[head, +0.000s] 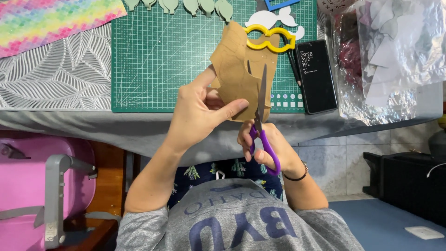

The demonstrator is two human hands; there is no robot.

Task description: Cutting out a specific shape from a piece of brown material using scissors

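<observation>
My left hand [197,109] holds a brown paper piece [234,65] up over the green cutting mat [158,56], thumb and fingers pinching it. My right hand [265,146] grips purple scissors [261,121], blades in the paper. A yellow cookie-shape cutter [270,38] and black phone [317,76] lie farther right.

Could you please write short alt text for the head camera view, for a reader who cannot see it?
A person's left hand holds a brown paper piece while the right hand cuts into it with purple-handled scissors. Behind lie a green cutting mat, a yellow shape template and a black phone.
</observation>
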